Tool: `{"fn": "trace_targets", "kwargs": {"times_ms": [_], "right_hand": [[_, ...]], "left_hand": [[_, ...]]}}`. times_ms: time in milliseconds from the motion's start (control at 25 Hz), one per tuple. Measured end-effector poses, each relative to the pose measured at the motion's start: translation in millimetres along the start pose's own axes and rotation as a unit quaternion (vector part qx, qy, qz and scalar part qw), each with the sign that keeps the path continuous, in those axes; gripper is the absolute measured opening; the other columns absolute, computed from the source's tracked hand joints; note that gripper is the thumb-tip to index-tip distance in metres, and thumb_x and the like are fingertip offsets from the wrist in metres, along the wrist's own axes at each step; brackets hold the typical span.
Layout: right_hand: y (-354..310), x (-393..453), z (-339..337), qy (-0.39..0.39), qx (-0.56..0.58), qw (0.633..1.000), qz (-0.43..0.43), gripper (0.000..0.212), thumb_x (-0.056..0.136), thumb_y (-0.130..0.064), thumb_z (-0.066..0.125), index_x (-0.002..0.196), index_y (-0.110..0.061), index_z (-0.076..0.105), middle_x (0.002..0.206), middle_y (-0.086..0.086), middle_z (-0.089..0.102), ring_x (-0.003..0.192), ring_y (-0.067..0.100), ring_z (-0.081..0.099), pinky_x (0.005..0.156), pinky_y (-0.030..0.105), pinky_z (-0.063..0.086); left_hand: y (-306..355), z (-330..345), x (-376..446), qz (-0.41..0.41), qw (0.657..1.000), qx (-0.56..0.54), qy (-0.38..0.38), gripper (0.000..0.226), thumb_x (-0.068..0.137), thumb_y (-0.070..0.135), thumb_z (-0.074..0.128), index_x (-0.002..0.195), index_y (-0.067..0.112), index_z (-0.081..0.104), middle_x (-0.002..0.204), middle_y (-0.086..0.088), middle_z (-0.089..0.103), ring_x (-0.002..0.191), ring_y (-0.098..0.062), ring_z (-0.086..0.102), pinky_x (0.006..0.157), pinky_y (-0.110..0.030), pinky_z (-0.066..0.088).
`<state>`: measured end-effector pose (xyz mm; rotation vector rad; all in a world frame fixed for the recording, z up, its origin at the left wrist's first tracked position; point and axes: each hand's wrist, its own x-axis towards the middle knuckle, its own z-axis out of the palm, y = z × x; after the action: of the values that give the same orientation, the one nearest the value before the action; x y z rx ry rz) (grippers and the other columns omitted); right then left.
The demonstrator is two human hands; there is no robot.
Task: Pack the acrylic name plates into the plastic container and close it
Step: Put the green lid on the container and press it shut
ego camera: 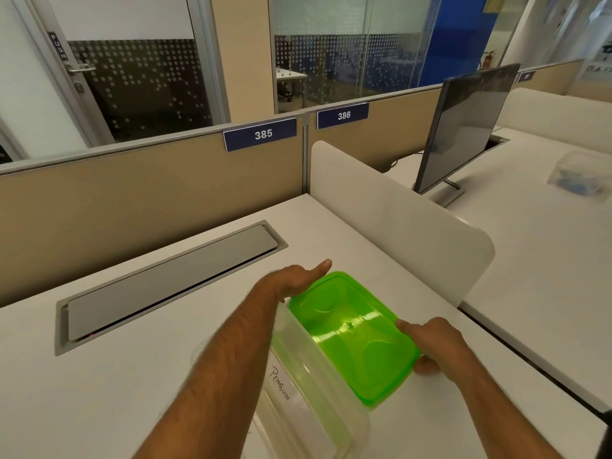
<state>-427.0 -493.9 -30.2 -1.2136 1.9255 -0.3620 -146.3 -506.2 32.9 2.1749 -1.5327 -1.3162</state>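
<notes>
A clear plastic container (308, 402) stands on the white desk near its front edge. Inside it shows an acrylic name plate (281, 384) with "PENGUIN" handwritten on it. A translucent green lid (347, 329) hangs tilted over the container's far right part. My left hand (298, 279) grips the lid's far left edge, thumb stretched along it. My right hand (433, 346) pinches the lid's near right edge, thumb on top and fingers underneath. My left forearm crosses the container's left side and hides part of it.
A grey cable hatch (165, 283) is set into the desk (99, 392) to the left. A white rounded divider (397, 220) stands right of the container. Beyond it are a monitor (463, 127) and another clear container (579, 173). A beige partition (149, 200) closes the back.
</notes>
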Motion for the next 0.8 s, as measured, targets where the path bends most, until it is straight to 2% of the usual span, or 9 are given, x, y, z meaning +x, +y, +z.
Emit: {"fn": "trace_targets", "kwargs": {"times_ms": [80, 240, 320, 360, 480, 560, 680, 720, 800], "right_hand": [[-6, -9, -4, 0.016, 0.006, 1.0, 0.003, 0.055, 0.068, -0.052, 0.077, 0.082, 0.0, 0.063, 0.076, 0.02, 0.071, 0.063, 0.035, 0.073, 0.068, 0.045, 0.063], [-18, -22, -13, 0.057, 0.012, 0.997, -0.044, 0.036, 0.075, -0.039, 0.077, 0.073, -0.007, 0.061, 0.07, 0.013, 0.068, 0.063, 0.036, 0.072, 0.077, 0.048, 0.06], [-24, -25, -17, 0.081, 0.036, 0.993, -0.075, 0.026, 0.074, -0.03, 0.08, 0.081, -0.012, 0.062, 0.067, 0.007, 0.068, 0.056, 0.032, 0.072, 0.078, 0.05, 0.059], [-28, -29, -19, 0.098, 0.04, 0.99, -0.092, 0.024, 0.072, -0.026, 0.081, 0.083, -0.018, 0.062, 0.067, 0.005, 0.069, 0.056, 0.031, 0.072, 0.077, 0.05, 0.059], [-37, -43, -22, 0.154, 0.051, 0.97, -0.183, 0.024, 0.067, -0.016, 0.078, 0.079, -0.027, 0.061, 0.076, 0.001, 0.071, 0.071, 0.033, 0.072, 0.074, 0.048, 0.059], [-45, -60, -20, 0.196, 0.054, 0.946, -0.251, 0.021, 0.071, -0.01, 0.078, 0.085, -0.022, 0.068, 0.08, 0.004, 0.071, 0.075, 0.032, 0.07, 0.074, 0.041, 0.057], [-56, -93, -14, 0.258, 0.056, 0.896, -0.357, 0.018, 0.074, -0.005, 0.078, 0.087, -0.014, 0.07, 0.071, 0.001, 0.067, 0.062, 0.026, 0.062, 0.064, 0.032, 0.046], [-58, -103, -9, 0.27, 0.063, 0.875, -0.396, 0.019, 0.074, -0.003, 0.078, 0.086, -0.015, 0.07, 0.068, 0.0, 0.065, 0.058, 0.024, 0.06, 0.06, 0.032, 0.047], [-57, -117, 2, 0.289, 0.059, 0.829, -0.476, 0.023, 0.072, 0.001, 0.078, 0.085, -0.016, 0.069, 0.069, -0.002, 0.065, 0.054, 0.021, 0.058, 0.054, 0.035, 0.05]], "left_hand": [[3, -3, -5, 0.017, 1.0, -0.012, 0.019, 0.099, 0.083, 0.081, 0.025, 0.14, 0.003, 0.045, 0.143, -0.019, 0.048, 0.124, -0.035, 0.05, 0.099, -0.046, 0.045], [13, -15, -21, 0.074, 0.994, -0.018, 0.085, 0.096, 0.088, 0.077, 0.023, 0.119, -0.008, 0.057, 0.129, -0.031, 0.056, 0.116, -0.041, 0.057, 0.093, -0.045, 0.047], [15, -20, -30, 0.095, 0.988, -0.035, 0.114, 0.091, 0.088, 0.076, 0.023, 0.107, -0.004, 0.062, 0.118, -0.027, 0.061, 0.099, -0.033, 0.06, 0.083, -0.039, 0.044], [15, -23, -36, 0.104, 0.985, -0.06, 0.127, 0.089, 0.087, 0.077, 0.024, 0.101, -0.001, 0.064, 0.114, -0.023, 0.063, 0.095, -0.029, 0.059, 0.083, -0.037, 0.043], [12, -29, -54, 0.127, 0.965, -0.154, 0.173, 0.075, 0.085, 0.079, 0.028, 0.087, 0.011, 0.06, 0.11, -0.015, 0.064, 0.09, -0.023, 0.054, 0.084, -0.036, 0.042], [9, -33, -67, 0.138, 0.948, -0.204, 0.2, 0.066, 0.09, 0.073, 0.029, 0.097, 0.015, 0.06, 0.107, -0.007, 0.058, 0.095, -0.021, 0.05, 0.083, -0.034, 0.037], [-2, -41, -83, 0.139, 0.927, -0.282, 0.206, 0.094, 0.073, 0.09, 0.031, 0.12, 0.015, 0.063, 0.112, 0.005, 0.061, 0.109, -0.024, 0.057, 0.086, -0.037, 0.038], [-7, -43, -88, 0.139, 0.915, -0.315, 0.211, 0.094, 0.069, 0.093, 0.032, 0.119, 0.021, 0.064, 0.113, 0.007, 0.063, 0.109, -0.021, 0.058, 0.088, -0.038, 0.039], [-16, -47, -102, 0.137, 0.883, -0.393, 0.216, 0.073, 0.076, 0.086, 0.036, 0.109, 0.028, 0.064, 0.107, 0.01, 0.062, 0.1, -0.014, 0.055, 0.091, -0.039, 0.039]]}}
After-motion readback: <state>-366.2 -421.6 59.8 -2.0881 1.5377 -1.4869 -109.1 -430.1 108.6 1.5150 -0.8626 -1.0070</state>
